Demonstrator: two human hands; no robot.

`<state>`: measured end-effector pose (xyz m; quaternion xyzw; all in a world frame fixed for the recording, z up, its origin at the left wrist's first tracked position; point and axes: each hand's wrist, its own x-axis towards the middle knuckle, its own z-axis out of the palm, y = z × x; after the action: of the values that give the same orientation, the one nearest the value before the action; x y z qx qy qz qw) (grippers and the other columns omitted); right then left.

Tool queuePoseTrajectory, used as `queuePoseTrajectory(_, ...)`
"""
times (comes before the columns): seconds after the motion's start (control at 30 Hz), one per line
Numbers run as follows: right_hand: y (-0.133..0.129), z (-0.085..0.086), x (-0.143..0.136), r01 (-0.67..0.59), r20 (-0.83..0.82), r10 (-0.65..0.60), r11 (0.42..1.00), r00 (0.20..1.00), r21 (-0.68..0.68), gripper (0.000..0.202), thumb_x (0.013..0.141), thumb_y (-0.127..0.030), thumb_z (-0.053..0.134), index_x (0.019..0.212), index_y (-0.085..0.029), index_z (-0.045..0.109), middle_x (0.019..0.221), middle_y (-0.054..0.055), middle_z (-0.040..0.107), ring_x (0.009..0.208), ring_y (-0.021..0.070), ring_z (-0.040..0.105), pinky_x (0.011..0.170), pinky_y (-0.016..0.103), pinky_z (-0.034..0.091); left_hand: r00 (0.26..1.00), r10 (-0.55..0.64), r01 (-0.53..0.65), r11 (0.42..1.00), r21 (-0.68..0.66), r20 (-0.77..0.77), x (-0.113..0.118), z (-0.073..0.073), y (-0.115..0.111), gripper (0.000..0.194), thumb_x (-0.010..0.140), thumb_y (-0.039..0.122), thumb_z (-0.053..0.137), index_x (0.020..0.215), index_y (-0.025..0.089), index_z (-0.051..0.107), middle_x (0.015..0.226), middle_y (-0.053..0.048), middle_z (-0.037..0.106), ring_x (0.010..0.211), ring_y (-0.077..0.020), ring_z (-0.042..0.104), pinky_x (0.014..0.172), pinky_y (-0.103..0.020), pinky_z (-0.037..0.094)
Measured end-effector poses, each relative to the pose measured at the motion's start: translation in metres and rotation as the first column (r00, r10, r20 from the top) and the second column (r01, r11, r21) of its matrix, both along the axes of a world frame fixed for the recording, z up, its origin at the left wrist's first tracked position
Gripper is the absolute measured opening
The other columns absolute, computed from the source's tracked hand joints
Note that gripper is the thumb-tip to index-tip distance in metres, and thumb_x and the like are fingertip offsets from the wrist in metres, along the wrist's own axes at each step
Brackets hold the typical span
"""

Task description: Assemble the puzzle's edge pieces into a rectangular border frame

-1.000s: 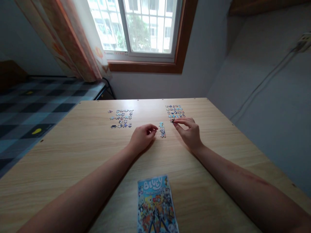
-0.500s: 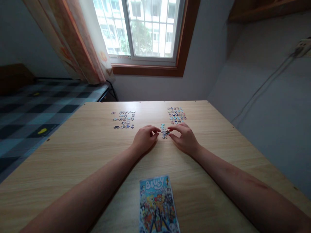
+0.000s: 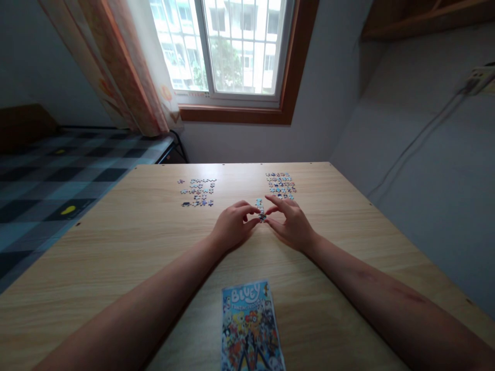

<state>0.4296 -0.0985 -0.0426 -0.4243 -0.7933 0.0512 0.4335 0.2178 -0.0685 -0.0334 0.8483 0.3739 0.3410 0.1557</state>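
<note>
A small joined strip of jigsaw puzzle pieces lies in the middle of the table. At its near end, a jigsaw piece sits between my two hands. My left hand comes from the left, thumb and index finger closed on this piece's left side. From the right, my right hand grips the other side with its thumb and a bent finger, its index finger raised above. Fingertips partly cover the piece, so its picture cannot be made out.
Loose puzzle pieces lie in rows at the back left and the back right of the wooden table. A colourful picture card marked "Bluey" lies near the front. A bed stands left, below a curtain.
My left hand has moved right onto the puzzle piece. My right hand has shifted slightly left and its index finger has lifted. The view has tilted up a little.
</note>
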Motion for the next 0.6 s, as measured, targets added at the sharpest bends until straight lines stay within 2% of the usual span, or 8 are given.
queuePoseTrajectory(0.1, 0.0005, 0.0009, 0.0009, -0.004, -0.002, 0.004, 1.0, 1.0, -0.008, 0.056, 0.083, -0.016, 0.072, 0.135, -0.028, 0.056, 0.096, 0.0, 0.076, 0.098, 0.0239, 0.063, 0.097, 0.042, 0.043, 1.0, -0.005, 0.005, 1.0, 0.008, -0.016, 0.0004, -0.0013, 0.0004, 0.012, 0.085, 0.025, 0.07, 0.095, 0.022, 0.076, 0.091, -0.003, 0.069, 0.064, -0.01, 0.059, 0.068, -0.028, 0.051)
queuePoseTrajectory(0.2, 0.0015, 0.0006, 0.0032, -0.009, 0.04, 0.01, 0.999, 0.999, -0.038, 0.022, 0.084, -0.019, 0.072, 0.104, -0.026, 0.072, 0.092, 0.001, 0.076, 0.094, 0.0228, 0.063, 0.093, 0.04, 0.044, 0.999, -0.007, 0.007, 1.0, 0.0, -0.034, 0.0018, -0.002, 0.0001, 0.012, 0.086, 0.026, 0.07, 0.095, 0.023, 0.076, 0.092, -0.003, 0.07, 0.063, -0.0096, 0.059, 0.068, -0.027, 0.05)
queuePoseTrajectory(0.27, 0.0026, -0.0008, 0.0052, -0.026, 0.084, 0.03, 0.998, 0.996, -0.053, 0.006, 0.085, -0.021, 0.07, 0.086, -0.026, 0.074, 0.087, 0.001, 0.076, 0.091, 0.0223, 0.062, 0.091, 0.04, 0.044, 0.999, -0.008, 0.008, 1.0, 0.0, -0.047, 0.0032, -0.0023, 0.0004, 0.012, 0.085, 0.026, 0.07, 0.095, 0.023, 0.076, 0.093, -0.003, 0.07, 0.064, -0.0099, 0.059, 0.069, -0.028, 0.05)
queuePoseTrajectory(0.6, 0.006, -0.0054, 0.0087, -0.04, 0.096, 0.043, 0.999, 0.994, -0.033, 0.009, 0.087, -0.026, 0.068, 0.084, -0.027, 0.077, 0.092, -0.001, 0.078, 0.091, 0.0209, 0.065, 0.093, 0.041, 0.044, 0.998, -0.007, 0.006, 1.0, -0.006, -0.057, 0.0063, -0.0044, 0.0028, 0.011, 0.084, 0.025, 0.07, 0.092, 0.023, 0.077, 0.091, -0.003, 0.07, 0.064, -0.0102, 0.058, 0.07, -0.028, 0.05)
